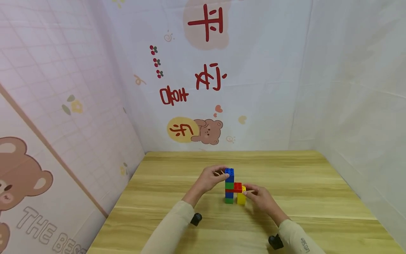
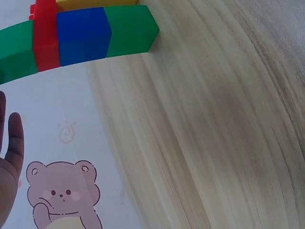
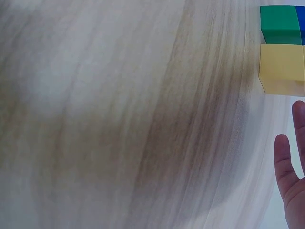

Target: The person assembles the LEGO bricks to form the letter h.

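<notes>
A tower of toy bricks (image 1: 229, 187) stands on the wooden table (image 1: 301, 183), stacked blue, green, red, blue and green from the top. A yellow brick (image 1: 241, 199) stands against its right side under the overhanging red brick (image 1: 238, 187). My left hand (image 1: 222, 175) pinches the top blue brick (image 1: 229, 172) from the left. My right hand (image 1: 247, 191) reaches the yellow brick from the right with straight fingers (image 3: 283, 157). The left wrist view shows the tower's lower green brick (image 2: 131, 31) and two relaxed fingers (image 2: 12, 143). The right wrist view shows the yellow brick (image 3: 282, 67) beside the bottom green one (image 3: 280, 24).
Printed cloth walls (image 1: 203, 88) close the table in on the left, back and right. Bare wood lies all round the tower. Black wrist mounts (image 1: 196, 219) sit on both sleeves near the front edge.
</notes>
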Demonstrator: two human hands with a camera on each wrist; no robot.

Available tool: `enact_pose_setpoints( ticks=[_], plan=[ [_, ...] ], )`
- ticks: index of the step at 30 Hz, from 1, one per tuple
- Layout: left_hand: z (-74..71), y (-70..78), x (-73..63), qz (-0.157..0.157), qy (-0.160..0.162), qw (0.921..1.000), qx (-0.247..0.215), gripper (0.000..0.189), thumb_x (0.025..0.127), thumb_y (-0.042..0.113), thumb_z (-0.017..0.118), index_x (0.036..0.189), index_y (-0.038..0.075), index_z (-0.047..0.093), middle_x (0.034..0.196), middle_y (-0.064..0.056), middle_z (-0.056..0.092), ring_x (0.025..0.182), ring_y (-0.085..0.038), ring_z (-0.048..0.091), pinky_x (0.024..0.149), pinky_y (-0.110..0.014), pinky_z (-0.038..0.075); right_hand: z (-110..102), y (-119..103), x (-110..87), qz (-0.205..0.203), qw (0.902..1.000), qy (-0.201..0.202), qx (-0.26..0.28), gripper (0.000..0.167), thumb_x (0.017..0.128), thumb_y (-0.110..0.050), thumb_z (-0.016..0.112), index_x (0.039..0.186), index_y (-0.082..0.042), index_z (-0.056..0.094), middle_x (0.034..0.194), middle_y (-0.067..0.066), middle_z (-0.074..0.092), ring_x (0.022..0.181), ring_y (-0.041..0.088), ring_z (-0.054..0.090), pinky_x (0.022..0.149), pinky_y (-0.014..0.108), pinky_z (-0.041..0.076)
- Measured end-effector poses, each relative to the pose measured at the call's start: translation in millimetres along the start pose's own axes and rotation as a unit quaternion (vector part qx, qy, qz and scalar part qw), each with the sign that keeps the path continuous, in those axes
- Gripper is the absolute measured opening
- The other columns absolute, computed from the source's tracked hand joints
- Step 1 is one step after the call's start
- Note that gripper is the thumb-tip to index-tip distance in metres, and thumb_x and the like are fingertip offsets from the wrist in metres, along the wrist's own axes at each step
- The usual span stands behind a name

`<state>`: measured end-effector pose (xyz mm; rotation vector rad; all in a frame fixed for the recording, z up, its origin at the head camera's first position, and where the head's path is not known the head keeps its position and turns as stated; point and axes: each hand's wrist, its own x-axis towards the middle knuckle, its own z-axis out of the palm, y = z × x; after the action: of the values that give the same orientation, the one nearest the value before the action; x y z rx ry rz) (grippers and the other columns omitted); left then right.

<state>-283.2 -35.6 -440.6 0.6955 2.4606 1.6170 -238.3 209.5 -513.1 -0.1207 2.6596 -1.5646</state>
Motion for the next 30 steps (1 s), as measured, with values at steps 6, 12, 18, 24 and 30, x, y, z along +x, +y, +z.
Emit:
enact_pose_setpoints(
  ticks=[6, 12, 18, 24, 30],
  plan=[
    [5.3, -6.2, -2.4, 0.001, 0.008, 1.0, 0.002, 0.029, 0.095, 0.031, 0.069, 0.123, 0.021, 0.07, 0.107, 0.007, 0.065, 0.1, -0.015, 0.058, 0.089, -0.032, 0.05, 1.5, 2.4, -2.5, 0.006, 1.0, -0.001, 0.0, 0.036, 0.096, -0.025, 0.067, 0.129, -0.012, 0.067, 0.124, 0.01, 0.066, 0.102, 0.026, 0.064, 0.089, 0.044, 0.053],
    [8.4, -12.0, -4.5, 0.001, 0.038, 0.9992, -0.012, 0.037, 0.096, 0.031, 0.068, 0.13, 0.017, 0.066, 0.111, 0.005, 0.065, 0.101, -0.017, 0.059, 0.09, -0.038, 0.051, 1.8, -0.8, -0.1, -0.004, 1.0, -0.003, -0.002, 0.036, 0.097, -0.026, 0.065, 0.13, -0.012, 0.066, 0.125, 0.009, 0.065, 0.106, 0.028, 0.063, 0.093, 0.048, 0.051],
    [11.0, -13.2, -3.0, -0.014, 0.035, 0.9989, -0.029, 0.038, 0.095, 0.033, 0.068, 0.131, 0.02, 0.066, 0.11, 0.004, 0.066, 0.102, -0.018, 0.06, 0.09, -0.038, 0.052, 1.0, 2.0, 0.6, 0.0, 1.0, 0.001, -0.006, 0.037, 0.098, -0.025, 0.065, 0.131, -0.011, 0.065, 0.128, 0.011, 0.065, 0.108, 0.027, 0.062, 0.093, 0.047, 0.051],
    [9.8, -11.4, -2.6, -0.009, 0.039, 0.9985, -0.037, 0.041, 0.096, 0.035, 0.067, 0.132, 0.016, 0.065, 0.111, 0.002, 0.067, 0.103, -0.019, 0.06, 0.092, -0.04, 0.051, 0.5, 1.8, 1.8, -0.007, 1.0, 0.007, -0.001, 0.04, 0.098, -0.029, 0.064, 0.134, -0.011, 0.063, 0.13, 0.013, 0.063, 0.111, 0.031, 0.062, 0.096, 0.05, 0.049],
    [9.1, -12.5, -7.8, -0.001, 0.031, 0.9992, -0.027, 0.042, 0.096, 0.034, 0.068, 0.136, 0.023, 0.062, 0.114, 0.005, 0.066, 0.106, -0.015, 0.06, 0.093, -0.037, 0.05, 1.9, 1.0, -1.1, -0.004, 1.0, 0.009, 0.002, 0.039, 0.098, -0.027, 0.065, 0.133, -0.011, 0.064, 0.126, 0.012, 0.065, 0.108, 0.028, 0.063, 0.094, 0.048, 0.05]
  ],
)
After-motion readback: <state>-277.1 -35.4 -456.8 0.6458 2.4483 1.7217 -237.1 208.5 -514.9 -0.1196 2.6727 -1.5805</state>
